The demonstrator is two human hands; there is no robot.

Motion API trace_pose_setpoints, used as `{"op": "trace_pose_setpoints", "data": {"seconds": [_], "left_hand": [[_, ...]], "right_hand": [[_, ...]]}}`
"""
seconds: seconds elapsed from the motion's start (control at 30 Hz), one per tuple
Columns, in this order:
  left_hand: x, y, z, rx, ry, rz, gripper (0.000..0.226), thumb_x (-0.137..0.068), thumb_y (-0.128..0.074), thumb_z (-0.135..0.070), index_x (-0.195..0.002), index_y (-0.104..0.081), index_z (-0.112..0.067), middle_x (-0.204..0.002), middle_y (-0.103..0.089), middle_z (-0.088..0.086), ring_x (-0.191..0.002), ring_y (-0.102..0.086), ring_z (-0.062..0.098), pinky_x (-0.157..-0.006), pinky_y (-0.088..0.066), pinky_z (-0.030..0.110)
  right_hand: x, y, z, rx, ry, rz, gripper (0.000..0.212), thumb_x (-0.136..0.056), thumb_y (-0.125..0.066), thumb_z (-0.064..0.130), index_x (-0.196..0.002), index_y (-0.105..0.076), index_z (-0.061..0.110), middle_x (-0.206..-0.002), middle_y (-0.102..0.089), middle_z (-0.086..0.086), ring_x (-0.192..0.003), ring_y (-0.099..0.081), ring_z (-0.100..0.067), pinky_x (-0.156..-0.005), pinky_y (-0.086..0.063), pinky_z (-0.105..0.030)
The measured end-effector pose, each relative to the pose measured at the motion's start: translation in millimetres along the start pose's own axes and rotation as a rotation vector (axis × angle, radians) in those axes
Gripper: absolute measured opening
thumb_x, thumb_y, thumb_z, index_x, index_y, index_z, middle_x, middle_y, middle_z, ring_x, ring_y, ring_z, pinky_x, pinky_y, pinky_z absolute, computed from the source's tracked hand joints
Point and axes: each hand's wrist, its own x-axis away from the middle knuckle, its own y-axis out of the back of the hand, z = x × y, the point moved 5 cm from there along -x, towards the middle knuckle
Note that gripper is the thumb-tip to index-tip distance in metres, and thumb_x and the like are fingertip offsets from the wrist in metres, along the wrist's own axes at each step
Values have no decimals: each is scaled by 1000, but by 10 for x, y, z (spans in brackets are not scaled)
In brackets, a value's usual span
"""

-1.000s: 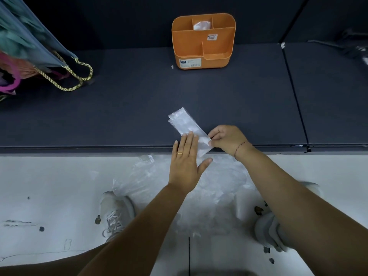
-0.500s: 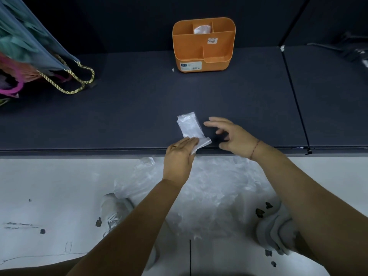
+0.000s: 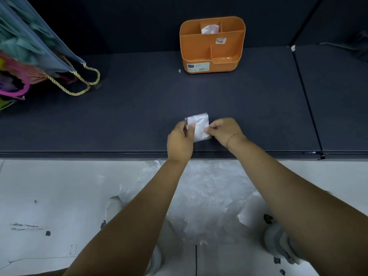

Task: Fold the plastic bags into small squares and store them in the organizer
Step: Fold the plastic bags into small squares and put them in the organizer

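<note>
**A clear plastic bag (image 3: 198,126), folded down to a near-square packet, is held in both hands just above the near edge of a dark work surface (image 3: 139,116).**

The packet is pinched at its left edge by the left hand (image 3: 180,141) and at its right edge by the right hand (image 3: 224,131), fingers curled onto the plastic. The orange organizer (image 3: 212,56) stands well apart at the back of the surface. One folded bag (image 3: 210,28) is seen in its rear middle compartment, and nothing can be made out in the others. A heap of loose plastic bags (image 3: 209,196) lies on the pale floor below. The task is judged to be at an early stage: one bag is stored, one is nearly folded but not yet put away, and the heap is untouched.
</note>
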Motion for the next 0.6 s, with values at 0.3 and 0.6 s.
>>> {"op": "trace_pose_setpoints", "data": {"seconds": [0.3, 0.6], "left_hand": [[-42, -117, 91, -661, -519, 71, 61, -101, -13, -41, -148, -41, -15, -158, -32, 6, -149, -20, 27, -120, -8, 48], [-30, -153, 316, -848, -413, 266, 73, -89, 16, -45, -157, 2, -20, -165, 5, -7, -151, 12, 17, -119, 15, 47]], "right_hand": [[-141, -59, 124, 126, -176, -3, 17, -88, -66, 22, -97, -72, 10, -99, -71, -6, -90, -64, -21, -75, -48, -26], [112, -131, 32, 10, -121, -49, 21, -86, -69, 29, -93, -71, 10, -96, -70, -3, -93, -63, -19, -83, -50, -30]]}}
